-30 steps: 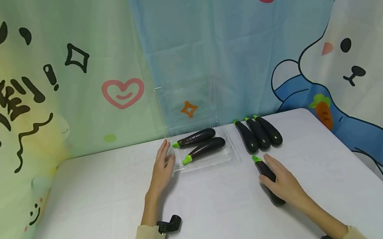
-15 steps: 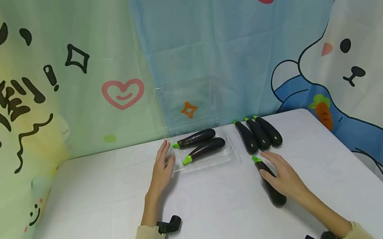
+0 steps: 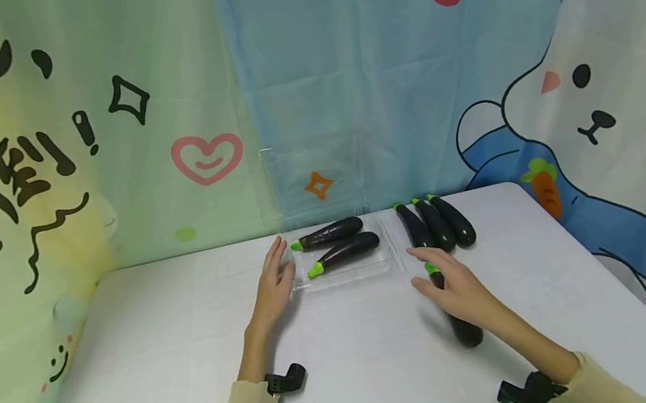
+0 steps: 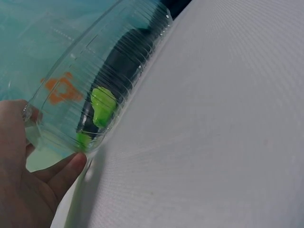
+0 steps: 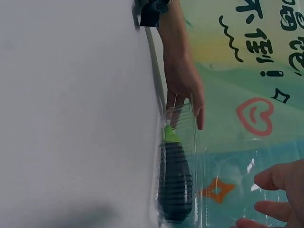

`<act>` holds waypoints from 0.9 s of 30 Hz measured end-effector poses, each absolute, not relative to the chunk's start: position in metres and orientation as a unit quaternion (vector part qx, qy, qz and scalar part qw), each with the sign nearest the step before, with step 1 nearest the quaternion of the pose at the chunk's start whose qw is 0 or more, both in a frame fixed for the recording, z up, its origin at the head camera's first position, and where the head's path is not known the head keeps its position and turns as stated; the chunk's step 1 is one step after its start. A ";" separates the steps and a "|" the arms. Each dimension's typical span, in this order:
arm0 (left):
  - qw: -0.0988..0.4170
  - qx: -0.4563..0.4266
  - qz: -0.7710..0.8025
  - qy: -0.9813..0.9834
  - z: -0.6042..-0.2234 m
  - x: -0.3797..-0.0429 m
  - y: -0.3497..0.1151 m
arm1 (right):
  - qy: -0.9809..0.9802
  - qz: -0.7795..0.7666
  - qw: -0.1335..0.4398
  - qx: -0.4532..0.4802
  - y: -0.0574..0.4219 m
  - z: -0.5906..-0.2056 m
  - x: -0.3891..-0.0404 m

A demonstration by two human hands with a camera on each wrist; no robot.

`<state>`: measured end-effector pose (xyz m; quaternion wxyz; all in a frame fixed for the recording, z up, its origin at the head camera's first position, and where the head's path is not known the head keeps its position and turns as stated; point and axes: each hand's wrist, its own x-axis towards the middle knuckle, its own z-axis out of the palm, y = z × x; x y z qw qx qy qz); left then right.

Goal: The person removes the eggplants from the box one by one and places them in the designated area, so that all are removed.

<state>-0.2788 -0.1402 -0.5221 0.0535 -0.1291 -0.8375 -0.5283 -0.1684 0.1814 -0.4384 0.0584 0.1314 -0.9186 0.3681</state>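
"How would you take that loose eggplant [image 3: 468, 334]?"

"Across its thick middle, thumb one side, fingers the other. That glossy skin would probably slip from a fingertip pinch. And I'd keep off the three eggplants [image 3: 439, 224] just beyond its green end."

"Is the right hand [image 3: 458, 289] holding anything?"

"Nothing. It's over the eggplant, back uppermost, thumb and fingers loosely spread, forearm [image 3: 529, 346] slanting in from the right. The eggplant lies on the desk [image 3: 165, 354], to the right of the clear box [image 3: 364, 271]."

"And the left hand [image 3: 276, 291]?"

"Fingers fairly straight against the box's left side. I'd leave it there; the box looks light enough to slide. Two eggplants [image 3: 350, 250] lie inside, green ends toward that hand."
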 end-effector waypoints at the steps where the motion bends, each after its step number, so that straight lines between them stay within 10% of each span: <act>1: 0.054 -0.129 -0.529 -0.837 -0.522 -0.279 -0.140 | -0.918 0.367 0.055 0.136 0.179 -0.437 -0.170; 27: 0.060 -0.130 -0.520 -0.842 -0.526 -0.280 -0.142 | -0.901 0.371 -0.010 0.225 0.126 -0.419 -0.237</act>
